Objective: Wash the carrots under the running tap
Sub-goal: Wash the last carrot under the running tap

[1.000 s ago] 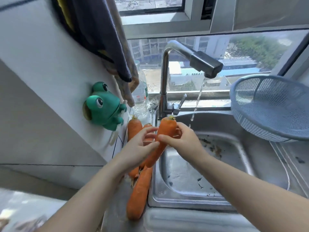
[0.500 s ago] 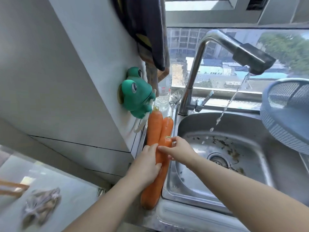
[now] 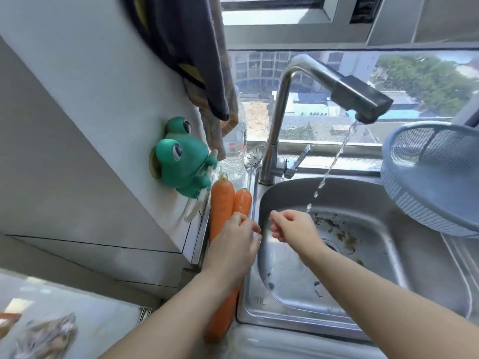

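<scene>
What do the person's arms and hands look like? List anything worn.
The left arm and right arm are bare to the picture's edge: no sleeves. The left hand and right hand wear no gloves; no watch, bracelet or ring shows, though the fingers are slightly blurred.

Carrots (image 3: 222, 203) lie on the ledge (image 3: 204, 229) left of the sink (image 3: 248, 294).

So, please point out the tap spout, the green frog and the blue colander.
tap spout (image 3: 360, 99), head view, on its dark head.
green frog (image 3: 186, 158), head view, on its head.
blue colander (image 3: 425, 187), head view, on its outer mesh wall.
</scene>
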The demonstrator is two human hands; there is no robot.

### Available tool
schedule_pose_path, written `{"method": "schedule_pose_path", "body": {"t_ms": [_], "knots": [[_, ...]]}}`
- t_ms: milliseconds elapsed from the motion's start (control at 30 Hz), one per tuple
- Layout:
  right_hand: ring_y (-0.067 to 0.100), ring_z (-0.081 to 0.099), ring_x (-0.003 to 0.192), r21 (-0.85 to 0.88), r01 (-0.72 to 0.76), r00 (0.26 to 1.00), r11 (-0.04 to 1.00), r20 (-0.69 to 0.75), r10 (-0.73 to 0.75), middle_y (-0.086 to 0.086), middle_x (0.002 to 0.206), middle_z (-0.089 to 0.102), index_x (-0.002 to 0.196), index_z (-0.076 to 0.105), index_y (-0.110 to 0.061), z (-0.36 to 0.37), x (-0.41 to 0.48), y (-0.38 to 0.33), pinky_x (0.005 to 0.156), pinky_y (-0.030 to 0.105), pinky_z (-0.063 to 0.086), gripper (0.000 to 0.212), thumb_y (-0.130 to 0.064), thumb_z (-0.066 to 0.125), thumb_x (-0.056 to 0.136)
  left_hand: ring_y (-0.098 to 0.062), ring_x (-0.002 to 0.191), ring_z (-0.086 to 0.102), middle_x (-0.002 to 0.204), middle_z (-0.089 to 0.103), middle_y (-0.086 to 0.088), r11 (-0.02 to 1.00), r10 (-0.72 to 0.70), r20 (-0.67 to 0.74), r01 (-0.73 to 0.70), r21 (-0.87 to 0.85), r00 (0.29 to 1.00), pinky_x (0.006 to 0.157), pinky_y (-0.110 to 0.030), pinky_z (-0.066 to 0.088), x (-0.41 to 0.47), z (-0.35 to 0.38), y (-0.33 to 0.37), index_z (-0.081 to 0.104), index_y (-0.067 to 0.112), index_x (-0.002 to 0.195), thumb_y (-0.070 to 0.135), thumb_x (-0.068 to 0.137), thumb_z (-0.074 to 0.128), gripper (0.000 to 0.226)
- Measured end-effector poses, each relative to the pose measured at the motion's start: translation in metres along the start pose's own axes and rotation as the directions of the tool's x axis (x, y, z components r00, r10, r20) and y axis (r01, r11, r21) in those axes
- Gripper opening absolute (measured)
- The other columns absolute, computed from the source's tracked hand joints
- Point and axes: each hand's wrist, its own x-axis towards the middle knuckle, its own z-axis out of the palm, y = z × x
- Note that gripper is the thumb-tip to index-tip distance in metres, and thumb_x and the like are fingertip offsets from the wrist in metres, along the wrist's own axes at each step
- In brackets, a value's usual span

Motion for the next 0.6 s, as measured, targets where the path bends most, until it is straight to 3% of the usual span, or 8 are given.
{"method": "schedule_pose_path", "body": {"t_ms": [67, 133, 200, 267, 333, 400, 500, 600], "knots": [[0.013, 0.049, 0.051, 0.217, -0.042, 0.992, 0.975, -0.107, 0.067, 0.006, 0.061, 0.055, 0.075, 0.062, -0.004, -0.02, 0.007, -0.009, 0.053, 0.021, 0.043, 0.031, -0.021, 0.052, 0.098, -0.015, 0.097, 0.057, 0.101, 0.061, 0.003, 0.976, -0.045, 0.028, 0.05, -0.213, 0.999, 0.08, -0.026, 0.041, 0.023, 0.008, 0.018, 0.068, 0.018, 0.099, 0.026, 0.097, 0.048, 0.021], [0.015, 0.049, 0.054, 0.408, -0.076, 0.982, 0.91, -0.126, 0.138, 0.007, 0.06, 0.053, 0.075, 0.059, -0.004, -0.037, 0.012, -0.021, 0.058, 0.025, 0.042, 0.034, -0.022, 0.047, 0.101, -0.014, 0.095, 0.057, 0.098, 0.064, 0.003, 0.84, -0.141, 0.183, 0.215, -0.498, 0.973, 0.084, -0.027, 0.045, 0.046, 0.012, 0.044, 0.066, 0.022, 0.099, 0.027, 0.099, 0.044, 0.023], [0.017, 0.051, 0.056, 0.572, -0.113, 0.978, 0.813, -0.078, 0.191, 0.007, 0.062, 0.053, 0.076, 0.057, -0.004, -0.045, 0.015, -0.034, 0.058, 0.026, 0.044, 0.034, -0.02, 0.043, 0.102, -0.015, 0.093, 0.059, 0.096, 0.065, 0.004, 0.506, -0.172, 0.413, 0.44, -0.742, 0.894, 0.084, -0.034, 0.051, 0.066, 0.017, 0.07, 0.063, 0.027, 0.097, 0.031, 0.101, 0.041, 0.022], [0.018, 0.054, 0.061, 0.705, -0.145, 0.975, 0.694, -0.019, 0.223, 0.008, 0.066, 0.054, 0.077, 0.056, -0.004, -0.049, 0.017, -0.044, 0.057, 0.026, 0.046, 0.031, -0.014, 0.041, 0.102, -0.013, 0.074, 0.064, 0.075, 0.07, 0.003, 0.148, -0.154, 0.542, 0.562, -0.814, 0.826, 0.068, -0.031, 0.052, 0.085, 0.028, 0.09, 0.064, 0.02, 0.089, 0.032, 0.102, 0.042, 0.028], [0.02, 0.055, 0.065, 0.719, -0.146, 0.979, 0.68, 0.005, 0.205, 0.011, 0.071, 0.055, 0.079, 0.057, -0.001, -0.058, 0.019, -0.049, 0.059, 0.028, 0.048, 0.025, -0.006, 0.043, 0.099, -0.011, 0.058, 0.062, 0.062, 0.067, 0.0, -0.016, -0.189, 0.57, 0.578, -0.816, 0.8, 0.058, -0.027, 0.05, 0.1, 0.038, 0.104, 0.062, 0.013, 0.086, 0.031, 0.102, 0.044, 0.03], [0.022, 0.058, 0.066, 0.58, -0.138, 0.986, 0.803, 0.002, 0.167, 0.014, 0.075, 0.058, 0.081, 0.06, 0.001, -0.075, 0.024, -0.051, 0.058, 0.029, 0.052, 0.02, -0.003, 0.046, 0.096, -0.015, 0.061, 0.06, 0.072, 0.065, -0.006, -0.013, -0.206, 0.572, 0.582, -0.813, 0.794, 0.062, -0.031, 0.05, 0.109, 0.045, 0.112, 0.061, 0.01, 0.094, 0.03, 0.101, 0.046, 0.026], [0.023, 0.061, 0.072, 0.185, -0.128, 0.991, 0.974, -0.014, 0.133, 0.011, 0.084, 0.064, 0.088, 0.063, -0.004, -0.104, 0.039, -0.057, 0.064, 0.032, 0.052, 0.018, -0.009, 0.049, 0.097, -0.017, 0.077, 0.063, 0.086, 0.069, -0.006, 0.097, -0.163, 0.597, 0.615, -0.783, 0.785, 0.077, -0.031, 0.052, 0.112, 0.049, 0.108, 0.064, 0.01, 0.1, 0.023, 0.099, 0.05, 0.019], [0.02, 0.061, 0.097, -0.113, -0.018, 0.999, 0.993, -0.034, 0.015, 0.002, 0.105, 0.066, 0.113, 0.064, -0.012, -0.118, 0.062, -0.069, 0.075, 0.03, 0.045, 0.024, -0.017, 0.046, 0.099, -0.016, 0.087, 0.065, 0.096, 0.069, -0.006, 0.136, -0.192, 0.623, 0.649, -0.749, 0.759, 0.078, -0.029, 0.052, 0.109, 0.046, 0.098, 0.061, 0.01, 0.102, 0.016, 0.098, 0.052, 0.012]]}}
